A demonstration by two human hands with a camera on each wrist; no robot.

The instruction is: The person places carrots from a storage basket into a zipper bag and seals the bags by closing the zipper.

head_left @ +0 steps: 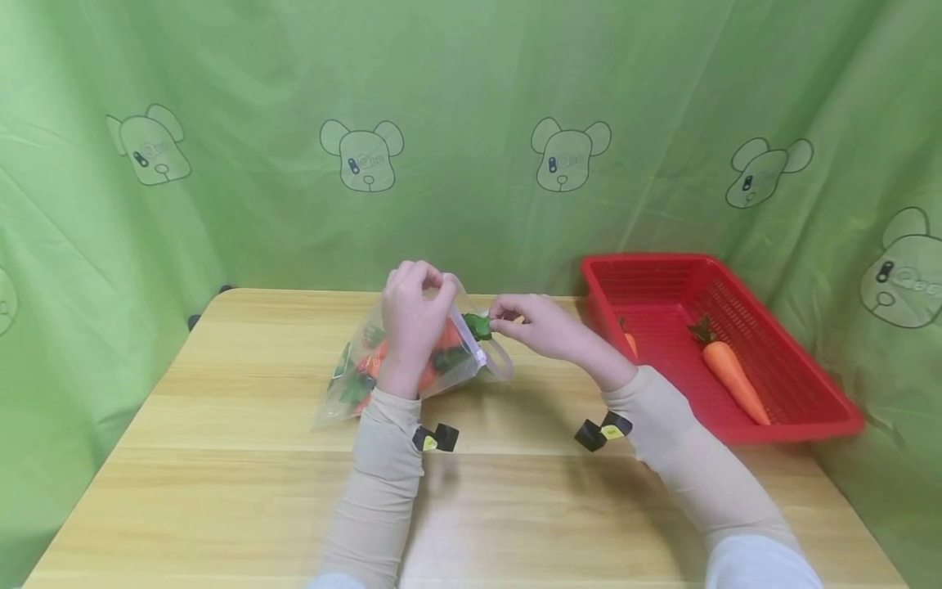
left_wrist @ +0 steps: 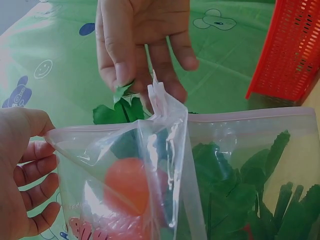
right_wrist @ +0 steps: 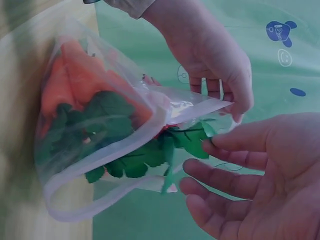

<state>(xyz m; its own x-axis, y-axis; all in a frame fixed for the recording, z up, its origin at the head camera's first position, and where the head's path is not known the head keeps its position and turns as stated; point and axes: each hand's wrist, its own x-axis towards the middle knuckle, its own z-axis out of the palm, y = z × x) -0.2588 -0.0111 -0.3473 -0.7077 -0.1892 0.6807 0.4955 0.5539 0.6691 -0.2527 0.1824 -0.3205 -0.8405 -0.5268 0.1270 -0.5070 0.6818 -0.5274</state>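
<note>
Plastic bag (head_left: 472, 341), carrots (right_wrist: 75, 80) inside, on table (head_left: 243, 409) | your left hand (head_left: 412, 319) pinches its rim | your right hand (head_left: 548, 325) pinches green leaves (head_left: 477, 326) at its mouth

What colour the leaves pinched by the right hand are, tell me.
The leaves are green, clearest in the right wrist view.

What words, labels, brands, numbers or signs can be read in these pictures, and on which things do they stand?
"Q": on the bears of the green curtain; the letters after it are too faint to read surely.
Bag: there is print, but too blurred to read.
Left yellow tag and right yellow tag: any marks are too small to read.
</note>
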